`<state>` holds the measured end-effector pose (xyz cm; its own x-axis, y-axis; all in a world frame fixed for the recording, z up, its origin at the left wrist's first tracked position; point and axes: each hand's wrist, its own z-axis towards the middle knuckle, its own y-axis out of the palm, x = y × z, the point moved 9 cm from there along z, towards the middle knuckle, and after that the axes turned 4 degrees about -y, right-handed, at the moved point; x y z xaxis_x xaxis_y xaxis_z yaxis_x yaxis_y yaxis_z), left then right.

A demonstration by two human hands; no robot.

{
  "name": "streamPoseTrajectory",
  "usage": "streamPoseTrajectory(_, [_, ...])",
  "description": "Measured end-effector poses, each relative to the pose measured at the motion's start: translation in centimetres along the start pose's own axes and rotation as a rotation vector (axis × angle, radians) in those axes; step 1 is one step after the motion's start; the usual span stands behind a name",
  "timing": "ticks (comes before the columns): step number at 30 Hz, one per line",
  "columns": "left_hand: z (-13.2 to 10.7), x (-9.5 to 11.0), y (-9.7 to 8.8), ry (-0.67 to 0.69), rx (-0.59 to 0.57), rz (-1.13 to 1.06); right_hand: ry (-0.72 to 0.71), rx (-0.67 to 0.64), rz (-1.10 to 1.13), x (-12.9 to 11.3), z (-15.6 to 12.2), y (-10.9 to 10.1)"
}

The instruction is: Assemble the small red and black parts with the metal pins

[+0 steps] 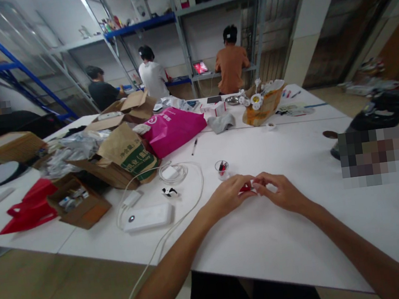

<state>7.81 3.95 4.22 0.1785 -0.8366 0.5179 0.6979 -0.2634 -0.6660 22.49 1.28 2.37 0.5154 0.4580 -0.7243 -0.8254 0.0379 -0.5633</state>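
Observation:
My left hand (pixel 229 195) is closed around a small red object (pixel 246 188), mostly covered by the fingers, so its kind does not show. The fingertips of my right hand (pixel 281 192) are pinched together and meet the left fingertips at the object's right end. What the right fingers grip, if anything, is too small to make out. Both hands are just above the white table (pixel 254 240). Just behind my left hand stands a small clear round container (pixel 221 168) with red and dark pieces inside.
Left of my hands lie a white box (pixel 148 218), a coiled white cable (pixel 173 173) and a black-and-white item (pixel 169 192). Farther back are a pen (pixel 194 146), a magenta bag (pixel 175 130) and cardboard boxes (pixel 79 203). Several people sit by the shelves; a black bag (pixel 380 115) is at right.

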Motion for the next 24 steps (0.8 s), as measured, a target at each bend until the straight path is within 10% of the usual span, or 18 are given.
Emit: streamPoseTrajectory(24, [0.0, -1.3, 0.3, -0.062, -0.009, 0.084, -0.061, 0.076, -0.172, 0.0, 0.0, -0.5])
